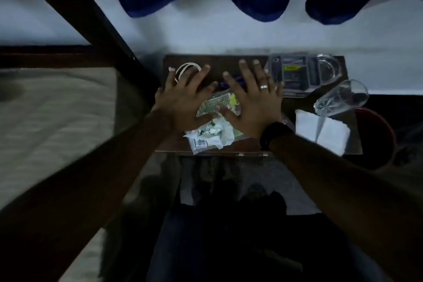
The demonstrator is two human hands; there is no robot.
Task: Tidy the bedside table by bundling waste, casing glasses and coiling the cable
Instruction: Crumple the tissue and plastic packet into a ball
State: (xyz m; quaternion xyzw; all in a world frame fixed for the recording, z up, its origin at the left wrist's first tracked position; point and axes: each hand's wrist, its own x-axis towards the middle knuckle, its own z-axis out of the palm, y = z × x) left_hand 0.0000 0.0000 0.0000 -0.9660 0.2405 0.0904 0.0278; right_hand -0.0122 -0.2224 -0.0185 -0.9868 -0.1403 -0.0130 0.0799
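Note:
Both my hands are spread flat, fingers straight, over the small dark bedside table (229,62). My left hand (183,96) partly covers a coiled white cable (187,67) at the table's back left. My right hand (251,103), with a ring and a dark wristband, lies over a blue object (231,81) that is mostly hidden. Between the hands lies a green and yellow wrapper (217,104). Crumpled white wrappers (208,138) sit at the front edge. Whether the hands touch the table or hover I cannot tell.
A clear plastic case (295,73) lies at the back right, with a glass mug (329,68) beside it. A drinking glass (341,98) lies tipped above a folded white tissue (320,133). A red bin (389,135) stands right of the table. The bed is at the left.

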